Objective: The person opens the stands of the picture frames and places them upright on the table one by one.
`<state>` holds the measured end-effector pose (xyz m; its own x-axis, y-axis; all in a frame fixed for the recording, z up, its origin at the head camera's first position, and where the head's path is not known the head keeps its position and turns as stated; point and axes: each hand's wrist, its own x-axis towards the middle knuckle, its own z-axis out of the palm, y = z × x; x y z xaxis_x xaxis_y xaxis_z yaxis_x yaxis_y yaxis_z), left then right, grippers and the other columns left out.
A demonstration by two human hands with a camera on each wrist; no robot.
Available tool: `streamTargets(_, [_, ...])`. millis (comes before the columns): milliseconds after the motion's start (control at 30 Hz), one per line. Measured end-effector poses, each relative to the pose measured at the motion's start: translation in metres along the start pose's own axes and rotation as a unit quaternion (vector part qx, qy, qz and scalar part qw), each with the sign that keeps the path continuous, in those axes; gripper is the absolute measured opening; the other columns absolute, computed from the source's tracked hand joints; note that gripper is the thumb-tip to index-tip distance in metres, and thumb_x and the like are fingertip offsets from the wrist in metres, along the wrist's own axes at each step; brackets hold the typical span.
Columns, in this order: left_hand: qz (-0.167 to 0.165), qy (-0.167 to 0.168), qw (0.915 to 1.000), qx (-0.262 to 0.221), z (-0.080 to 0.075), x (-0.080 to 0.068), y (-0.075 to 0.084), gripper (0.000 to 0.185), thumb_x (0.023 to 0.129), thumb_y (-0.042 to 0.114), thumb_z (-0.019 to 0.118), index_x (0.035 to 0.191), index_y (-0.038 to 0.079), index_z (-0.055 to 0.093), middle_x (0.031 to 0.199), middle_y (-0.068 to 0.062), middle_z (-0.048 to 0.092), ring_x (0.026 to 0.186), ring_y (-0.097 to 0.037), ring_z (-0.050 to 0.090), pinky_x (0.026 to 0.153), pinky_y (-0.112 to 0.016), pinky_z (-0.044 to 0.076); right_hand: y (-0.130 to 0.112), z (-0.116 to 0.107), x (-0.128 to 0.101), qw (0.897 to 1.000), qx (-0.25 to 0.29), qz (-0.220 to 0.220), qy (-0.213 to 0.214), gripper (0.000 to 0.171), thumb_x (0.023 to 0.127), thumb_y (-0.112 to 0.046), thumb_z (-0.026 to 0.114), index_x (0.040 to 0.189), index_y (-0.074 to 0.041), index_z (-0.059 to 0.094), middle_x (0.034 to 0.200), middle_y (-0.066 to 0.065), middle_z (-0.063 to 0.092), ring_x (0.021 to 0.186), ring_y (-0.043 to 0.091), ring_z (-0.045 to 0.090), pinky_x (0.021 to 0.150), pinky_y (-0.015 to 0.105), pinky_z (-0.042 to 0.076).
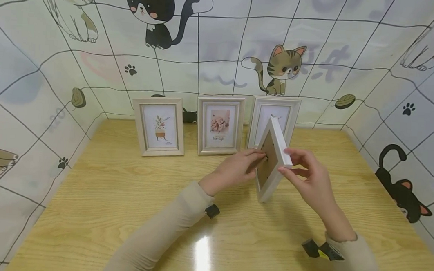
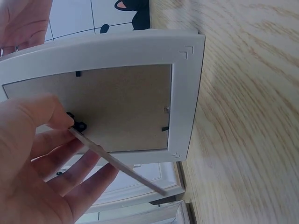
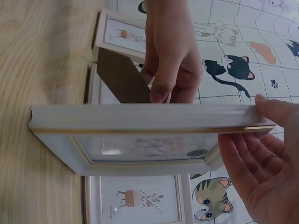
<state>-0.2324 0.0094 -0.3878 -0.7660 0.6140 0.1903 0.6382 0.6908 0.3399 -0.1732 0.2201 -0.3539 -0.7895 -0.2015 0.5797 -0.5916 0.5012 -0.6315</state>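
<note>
A white picture frame (image 1: pixel 272 187) stands tilted above the table, its brown backing board (image 2: pixel 126 102) turned toward my left side. With thumb and fingers my right hand (image 1: pixel 314 183) grips the frame's upper end. My left hand (image 1: pixel 233 169) is behind the frame, pinching the thin support leg (image 3: pixel 117 77) near its black hinge (image 2: pixel 78 125). In the left wrist view the leg is swung out from the backing. The right wrist view catches the glazed front, with a thin gold line along the rim and a dark oval sticker (image 3: pixel 197 153); the picture inside is hard to make out.
Three framed pictures stand along the back wall: a beige frame (image 1: pixel 141 127) at left, a champagne one (image 1: pixel 201 126) in the middle, and a whitish one (image 1: pixel 255 117) at right, partly covered by the held frame. Cat-patterned cloth walls (image 1: pixel 222 41) enclose the wooden table (image 1: pixel 125 200).
</note>
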Motion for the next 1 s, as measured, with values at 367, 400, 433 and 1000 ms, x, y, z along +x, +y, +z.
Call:
streamTargets(367, [0.005,0.005,0.9999,-0.012,0.001,-0.001,-0.001,0.059,0.094,0.016,0.063,0.149,0.011,0.045,0.154,-0.004,0.046,0.140,-0.021,0.048,0.113,-0.033,0.045,0.032,-0.014,0.028,0.967,0.248,0.061,-0.017,0.023,0.101,0.001,0.048,0.120,0.010,0.057,0.094,0.001,0.067,0.087,0.008,0.068,0.073,0.019,0.060])
streamTargets(400, [0.008,0.007,0.9999,-0.011,0.001,-0.002,0.000,0.059,0.094,0.015,0.063,0.149,0.011,0.045,0.154,-0.005,0.046,0.140,-0.022,0.048,0.113,-0.033,0.045,0.037,-0.015,0.032,0.966,0.250,0.069,-0.016,0.022,0.102,-0.002,0.049,0.120,0.007,0.058,0.095,0.002,0.067,0.088,0.008,0.069,0.074,0.020,0.060])
streamTargets(433, [0.009,0.007,0.9999,-0.012,0.000,-0.002,0.000,0.059,0.093,0.015,0.064,0.149,0.010,0.045,0.154,-0.005,0.046,0.140,-0.022,0.048,0.113,-0.033,0.045,0.042,-0.015,0.036,0.966,0.248,0.077,-0.019,0.021,0.102,-0.003,0.051,0.120,0.003,0.059,0.097,0.002,0.067,0.089,0.008,0.069,0.075,0.020,0.061])
streamTargets(1000, [0.001,0.003,0.9991,-0.042,-0.003,-0.007,-0.005,0.057,0.095,0.016,0.062,0.149,0.010,0.044,0.154,-0.005,0.045,0.139,-0.022,0.048,0.116,-0.033,0.042,0.100,0.020,0.066,0.960,0.156,0.130,-0.194,0.048,0.098,0.001,0.048,0.141,0.018,0.035,0.132,0.033,0.051,0.103,-0.011,0.056,0.087,0.011,0.050])
